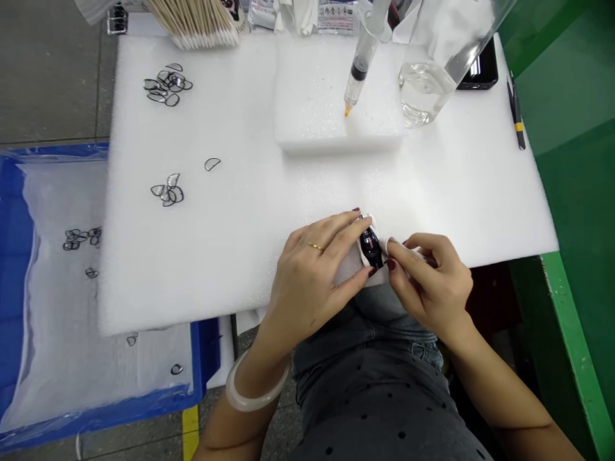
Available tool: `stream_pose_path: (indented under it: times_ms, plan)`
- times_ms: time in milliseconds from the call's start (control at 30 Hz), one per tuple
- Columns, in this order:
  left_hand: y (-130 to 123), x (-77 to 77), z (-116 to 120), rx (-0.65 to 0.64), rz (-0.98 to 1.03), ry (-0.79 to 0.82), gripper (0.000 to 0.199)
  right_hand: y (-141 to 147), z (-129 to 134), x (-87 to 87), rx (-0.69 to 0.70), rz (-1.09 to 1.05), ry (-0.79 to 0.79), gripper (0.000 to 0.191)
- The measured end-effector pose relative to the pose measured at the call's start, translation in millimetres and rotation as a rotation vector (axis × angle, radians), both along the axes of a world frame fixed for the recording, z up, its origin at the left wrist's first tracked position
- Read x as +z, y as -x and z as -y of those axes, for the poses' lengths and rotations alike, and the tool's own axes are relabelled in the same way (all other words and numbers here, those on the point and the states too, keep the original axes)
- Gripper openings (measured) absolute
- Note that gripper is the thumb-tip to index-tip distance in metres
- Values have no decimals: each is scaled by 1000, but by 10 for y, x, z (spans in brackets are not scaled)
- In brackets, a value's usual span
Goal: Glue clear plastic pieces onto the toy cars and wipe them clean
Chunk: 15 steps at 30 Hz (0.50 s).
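While the left hand (307, 275) grips a small black part (371, 246) between thumb and forefinger, the right hand (430, 282) pinches a white swab (390, 244) whose tip touches that part. The black part sits at the near edge of the white foam sheet (269, 211), resting on a bit of white cloth (350, 269) under the left fingers. The left fingers are clamped on the part, thumb below and forefinger above; the right fingers are drawn together around the swab's stick. A gold ring (316, 246) shows on the left hand and a pale bangle (254, 390) circles that wrist.

Farther back on the foam sheet stands a raised foam block (307, 121) with a syringe (360, 70) resting tip-down on it. Just beside the block, on its right, is a clear bottle (427, 83) of liquid, and past that a black phone (480, 70) and a pair of tweezers (516, 115) near the sheet's right edge. Small clear lenses (167, 84) lie in clusters on the sheet's left part, with a bundle of cotton swabs (196, 22) at the far left corner. Left of the sheet sits a blue bin (14, 256) lined with white, holding a few more lenses.
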<state>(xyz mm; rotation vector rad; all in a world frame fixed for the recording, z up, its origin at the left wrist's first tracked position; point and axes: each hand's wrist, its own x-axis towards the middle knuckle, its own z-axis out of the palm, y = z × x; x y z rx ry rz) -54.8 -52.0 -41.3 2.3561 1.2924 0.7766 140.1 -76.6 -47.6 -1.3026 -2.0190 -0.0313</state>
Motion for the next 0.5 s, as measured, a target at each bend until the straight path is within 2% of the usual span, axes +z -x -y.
stream_pose_path:
  times_ms: [67, 200, 267, 400, 500]
  plan:
    - [1, -4, 0, 1, -1, 0, 47, -14, -8, 14, -15, -23, 1, 20]
    - [6, -7, -2, 4, 3, 6, 47, 18, 13, 40, 76, -34, 13, 18]
    - [7, -6, -3, 6, 5, 10, 47, 44, 26, 57, 77, -19, 39, 17]
    - [0, -13, -2, 11, 3, 5, 47, -39, -41, 148, -46, -14, 100, 16]
    - [0, -31, -1, 8, 14, -9, 47, -225, -194, 272, -134, 14, 91, 25]
